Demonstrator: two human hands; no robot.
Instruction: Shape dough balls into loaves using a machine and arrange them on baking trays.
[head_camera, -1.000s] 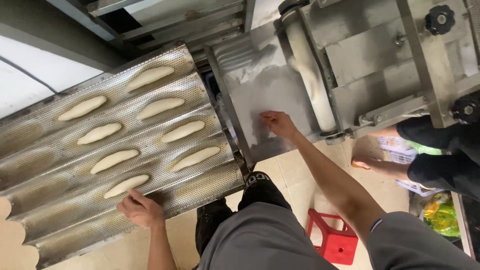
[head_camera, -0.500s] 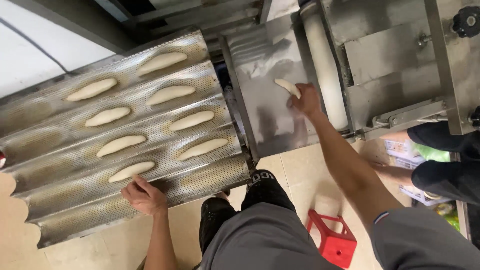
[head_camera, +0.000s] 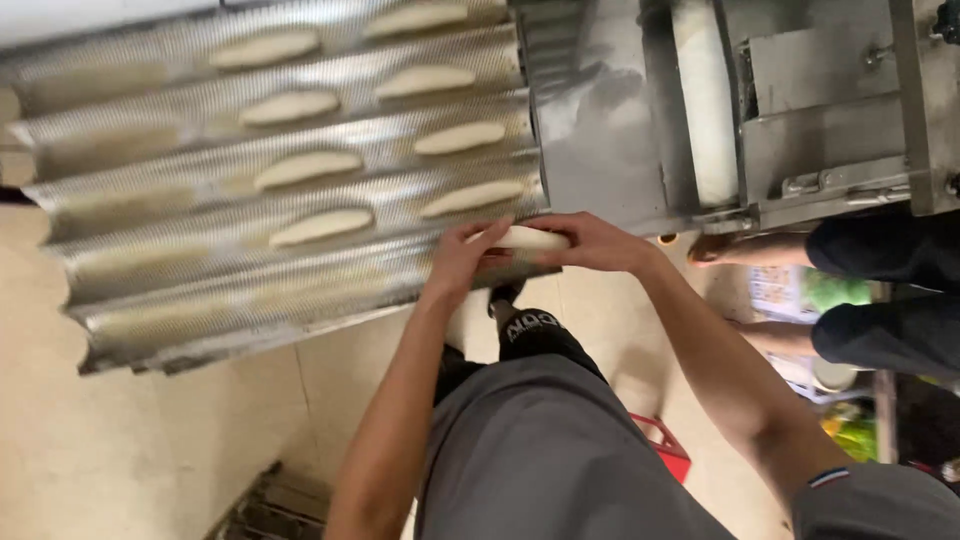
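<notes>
A pale, elongated dough piece (head_camera: 528, 238) is held between both hands over the near right corner of the perforated, corrugated metal baking tray (head_camera: 160, 320). My left hand (head_camera: 462, 262) grips its left end and my right hand (head_camera: 592, 242) grips its right end. Several shaped dough pieces lie in the tray's grooves, among them one (head_camera: 320, 227) in a nearer groove and one (head_camera: 470, 197) just beyond my hands. The nearest grooves hold no dough.
A metal dough machine with a sloped outfeed sheet (head_camera: 600, 150) and a white roller (head_camera: 704, 100) stands to the right of the tray. Another person's legs and bare feet (head_camera: 740, 248) are at the far right. A red crate (head_camera: 665, 450) sits on the tiled floor by my legs.
My right hand took a dough piece from the machine's outfeed sheet and carried it left to the tray. My left hand left the tray's edge and joined it on the dough.
</notes>
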